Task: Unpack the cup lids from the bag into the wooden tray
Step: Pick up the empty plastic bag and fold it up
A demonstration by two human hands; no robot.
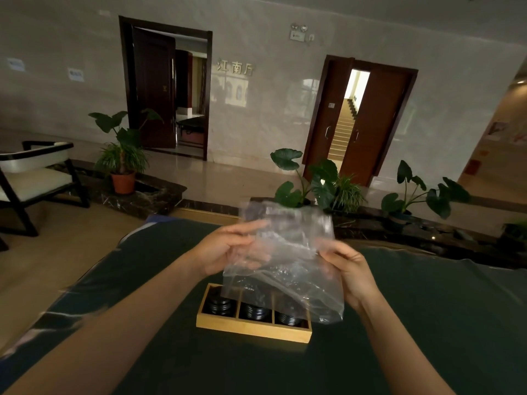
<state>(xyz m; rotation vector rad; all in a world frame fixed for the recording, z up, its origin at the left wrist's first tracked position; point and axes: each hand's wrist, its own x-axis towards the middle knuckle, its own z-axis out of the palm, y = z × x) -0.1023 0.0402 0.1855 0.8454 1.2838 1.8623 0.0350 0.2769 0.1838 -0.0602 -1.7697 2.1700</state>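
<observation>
A clear plastic bag (288, 260) hangs in the air above the table, crumpled and see-through, with no lids visible inside it. My left hand (225, 249) grips its left side and my right hand (350, 269) grips its right side. Below the bag sits a wooden tray (251, 330) with three compartments. Each compartment holds a stack of dark cup lids (219, 305). The bag's lower edge hangs in front of the tray's back part.
The tray stands on a table with a dark green cloth (427, 323). Beyond it are potted plants (122, 155) on a dark stone ledge, a chair (34, 172) at the left, and two doorways in the far wall.
</observation>
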